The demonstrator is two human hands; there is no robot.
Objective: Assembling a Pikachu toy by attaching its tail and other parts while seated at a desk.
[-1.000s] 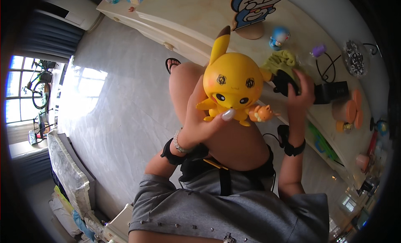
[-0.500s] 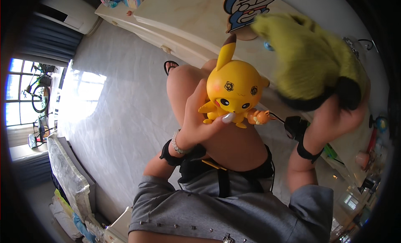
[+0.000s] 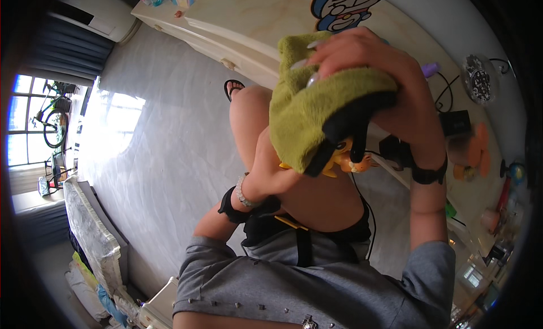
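A yellow cartoon figurine [image 3: 341,158] rests in my left hand [image 3: 270,169], above my bare thighs. Its head and most of its body are hidden under a fuzzy yellow-green cloth [image 3: 295,118] with black edging; only bits of the lower part show. Beside the figurine's base sits a small orange figure [image 3: 361,164]. From above, my right hand [image 3: 365,56] grips the cloth, fingers bent into its folds, and drapes it over the figurine. My left fingers are partly covered by the cloth, with the palm supporting the figurine's side.
A cream cabinet top [image 3: 243,23] runs along the far side and right. On it stand a blue-and-white cartoon cutout [image 3: 348,9], a clear container [image 3: 479,80], an orange object [image 3: 479,151] and black cables. A bed [image 3: 93,221] lies at the left.
My right hand has brought the cloth leftward from over the cabinet onto the figurine, covering its head and face. My left hand keeps holding the figurine in nearly the same place.
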